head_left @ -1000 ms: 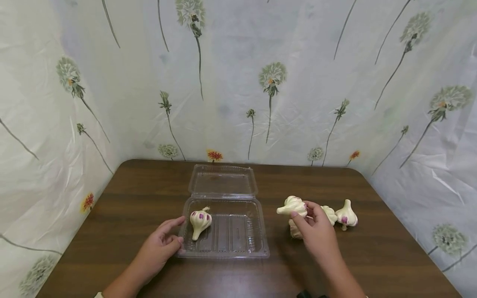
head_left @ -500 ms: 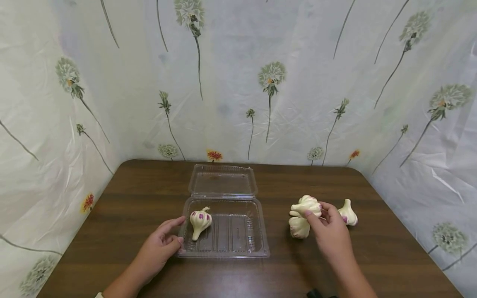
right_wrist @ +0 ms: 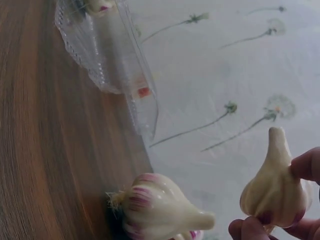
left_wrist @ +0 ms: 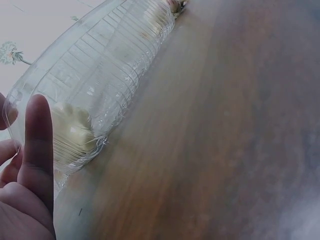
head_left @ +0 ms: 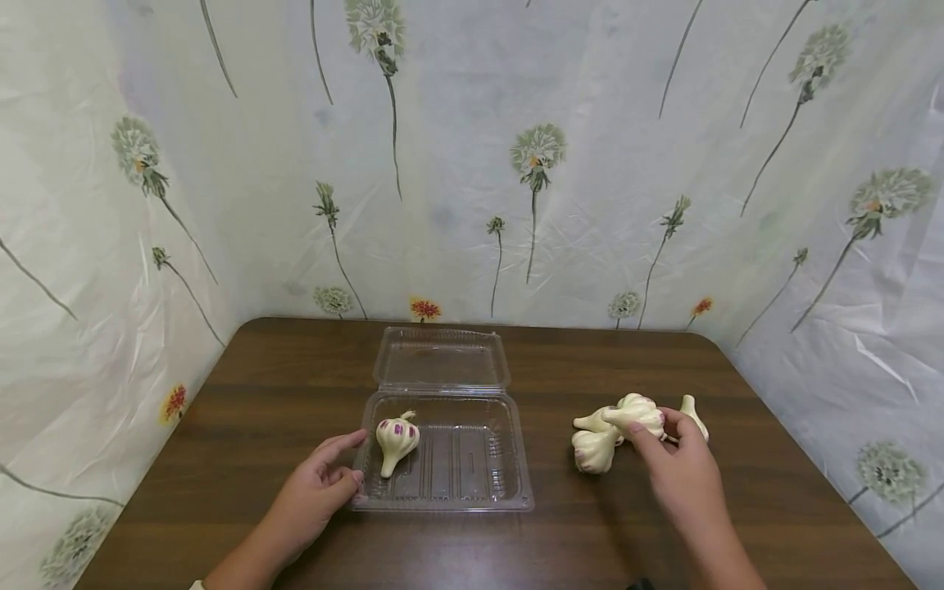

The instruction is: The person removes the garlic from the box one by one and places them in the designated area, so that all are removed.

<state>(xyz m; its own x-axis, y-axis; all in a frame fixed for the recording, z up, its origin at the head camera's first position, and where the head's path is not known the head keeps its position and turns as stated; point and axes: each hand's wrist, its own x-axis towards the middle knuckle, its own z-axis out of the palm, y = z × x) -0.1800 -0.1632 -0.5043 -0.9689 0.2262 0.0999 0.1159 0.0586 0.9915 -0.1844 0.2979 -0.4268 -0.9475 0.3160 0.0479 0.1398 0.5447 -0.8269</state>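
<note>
In the head view, a clear plastic clamshell container lies with its lid folded back on the table. My left hand pinches its left rim, thumb outside the side wall. Inside, at the left, lies one garlic bulb with purple marks, its stem towards me. Over on the right, my right hand holds another garlic bulb between thumb and fingers, stem pointing left. This held bulb hovers above or against other bulbs; contact cannot be told.
Beside the right hand lie a front garlic bulb, one behind it, and a partly hidden one farther right. The brown wooden table meets a flower-printed curtain at its back.
My right hand has moved to the right with its garlic bulb, uncovering the bulbs at the left of the group and covering part of the rightmost one. The left hand stays put.
</note>
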